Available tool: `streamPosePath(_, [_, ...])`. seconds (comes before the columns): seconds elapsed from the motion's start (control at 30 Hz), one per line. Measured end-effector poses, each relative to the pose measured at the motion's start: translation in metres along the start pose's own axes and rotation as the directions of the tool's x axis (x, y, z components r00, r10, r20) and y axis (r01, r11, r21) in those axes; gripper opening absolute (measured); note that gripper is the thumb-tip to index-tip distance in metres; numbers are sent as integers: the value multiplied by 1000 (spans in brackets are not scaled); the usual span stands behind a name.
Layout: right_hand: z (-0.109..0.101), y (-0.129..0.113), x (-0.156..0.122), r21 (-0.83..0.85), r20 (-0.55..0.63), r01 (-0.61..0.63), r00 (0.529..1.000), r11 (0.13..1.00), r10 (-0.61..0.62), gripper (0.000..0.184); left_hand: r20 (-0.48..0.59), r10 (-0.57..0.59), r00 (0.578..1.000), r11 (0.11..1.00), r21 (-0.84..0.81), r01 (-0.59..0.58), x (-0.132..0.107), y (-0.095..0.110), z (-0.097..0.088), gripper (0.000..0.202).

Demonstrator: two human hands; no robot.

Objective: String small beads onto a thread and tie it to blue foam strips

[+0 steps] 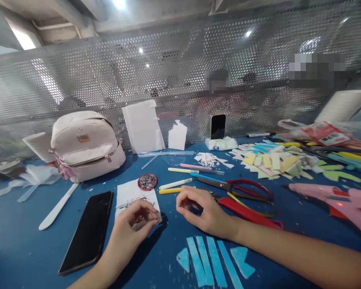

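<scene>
Scissors (228, 186) and markers (175, 190) beside right hand (203, 208)

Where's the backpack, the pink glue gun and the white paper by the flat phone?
Backpack (87, 147): head view, its front.
Pink glue gun (321, 193): head view, its body.
White paper (126, 192): head view, bare upper-left part.

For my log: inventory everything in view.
Backpack: one, pale, back left
Cup stacks: two, white, both sides
Phones: two, black, left and back
Knife: one, white, left
Sheet: one, white, under dish
Dish: one, red-rimmed, on sheet
Markers: several, mixed, centre
Scissors: count unclear, red-handled, right
Glue gun: one, pink, right
Cut pieces: six, blue, front
Scraps: many, mixed, back right
Packet: one, white, back
Cards: at least two, white, back
Table: one, blue, beneath
Mesh screen: one, grey, behind
Left hand: one, bare, by sheet
Right hand: one, bare, centre
</scene>
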State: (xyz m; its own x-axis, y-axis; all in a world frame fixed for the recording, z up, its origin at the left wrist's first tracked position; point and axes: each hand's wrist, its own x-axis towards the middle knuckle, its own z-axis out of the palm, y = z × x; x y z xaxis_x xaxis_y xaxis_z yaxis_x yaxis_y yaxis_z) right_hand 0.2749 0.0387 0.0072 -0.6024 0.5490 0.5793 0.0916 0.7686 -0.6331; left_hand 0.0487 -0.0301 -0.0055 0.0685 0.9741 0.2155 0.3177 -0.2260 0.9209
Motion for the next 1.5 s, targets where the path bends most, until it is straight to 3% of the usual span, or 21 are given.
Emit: streamPosePath(1.5, [0, 1, 0, -49, 40, -17, 999, 999, 19, 6, -17, 36, 999, 999, 18, -35, -2, 0, -1, 8])
